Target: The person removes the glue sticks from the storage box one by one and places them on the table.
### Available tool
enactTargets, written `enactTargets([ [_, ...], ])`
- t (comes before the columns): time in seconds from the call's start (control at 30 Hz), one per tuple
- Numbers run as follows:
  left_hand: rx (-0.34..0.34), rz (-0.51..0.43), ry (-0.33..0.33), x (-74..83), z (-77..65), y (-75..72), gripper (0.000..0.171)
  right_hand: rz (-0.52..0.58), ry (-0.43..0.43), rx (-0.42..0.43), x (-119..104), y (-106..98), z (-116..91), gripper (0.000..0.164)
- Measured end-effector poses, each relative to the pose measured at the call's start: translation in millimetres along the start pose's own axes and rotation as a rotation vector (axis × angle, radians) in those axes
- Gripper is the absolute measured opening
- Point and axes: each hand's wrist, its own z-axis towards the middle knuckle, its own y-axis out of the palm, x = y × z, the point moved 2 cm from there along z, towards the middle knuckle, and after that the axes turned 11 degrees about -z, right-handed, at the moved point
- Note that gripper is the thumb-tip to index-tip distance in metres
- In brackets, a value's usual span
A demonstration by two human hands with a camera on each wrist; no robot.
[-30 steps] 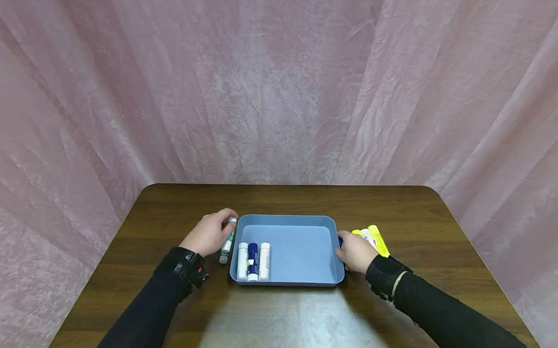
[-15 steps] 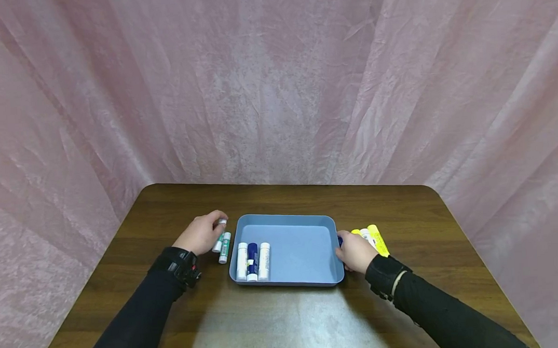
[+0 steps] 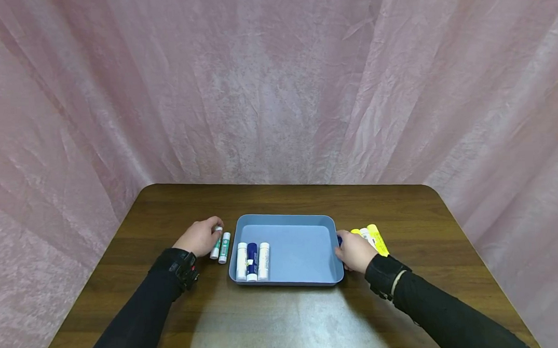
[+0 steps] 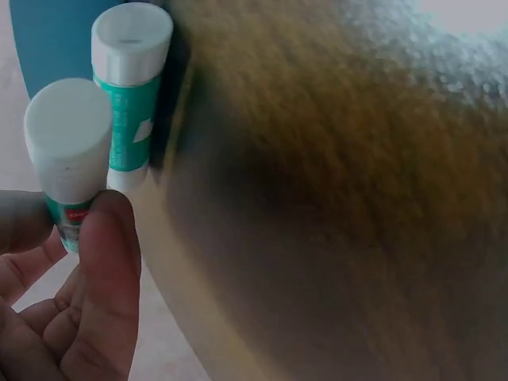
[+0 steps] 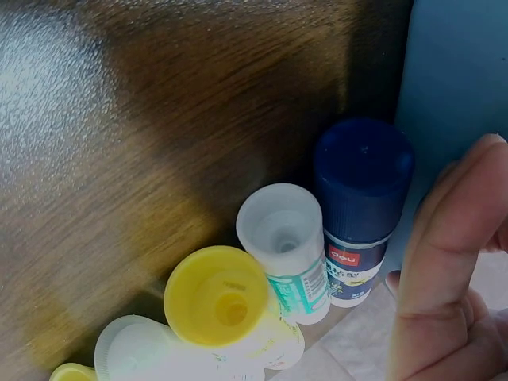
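My left hand (image 3: 200, 237) pinches a green glue stick with a white cap (image 4: 70, 131) between thumb and forefinger. A second green glue stick (image 3: 224, 248) lies just right of it, by the left wall of the blue tray (image 3: 300, 222). Across the tray, my right hand (image 3: 357, 251) is at the right rim with bent fingers; I cannot tell whether it grips the rim. Close to its thumb, a navy-capped glue stick (image 5: 363, 178) lies along the tray's outer wall. Inside the tray, a navy glue stick (image 3: 252, 261) lies between two white ones (image 3: 241, 261).
Beyond the navy stick, the right wrist view shows a green-labelled glue stick (image 5: 282, 226), a yellow one (image 5: 214, 294) and a white one (image 5: 139, 349) in a row. Another yellow tube (image 3: 378, 240) lies right of my right hand. A pink curtain (image 3: 275, 91) hangs behind the wooden table (image 3: 285, 319).
My left hand has moved left, away from the tray's wall, and slightly toward me with a green glue stick, setting it beside the other one. The right hand and tray stay nearly still.
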Motion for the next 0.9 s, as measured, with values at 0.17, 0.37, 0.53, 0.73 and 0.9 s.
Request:
enactTargets([
  [0.17, -0.016, 0.012, -0.016, -3.5, 3.5, 3.4, 0.028, 0.004, 0.006, -0.002, 0.4, 0.4, 0.2, 0.052],
  [0.37, -0.027, 0.025, -0.021, -5.7, 6.2, 5.8, 0.026, 0.006, 0.012, -0.007, 0.8, 1.0, 0.5, 0.053],
  [0.53, -0.039, 0.025, -0.027, -6.6, 6.8, 7.0, 0.027, 0.011, 0.016, -0.010, 0.0, 0.5, 0.1, 0.052],
  [0.73, -0.049, 0.031, -0.034, -9.3, 8.4, 10.4, 0.027, 0.006, 0.015, -0.007, -0.7, 0.0, -0.7, 0.052],
  [0.9, -0.053, 0.031, -0.040, -11.0, 8.7, 11.8, 0.027, 0.004, 0.021, -0.012, -1.5, 0.3, -0.8, 0.053],
])
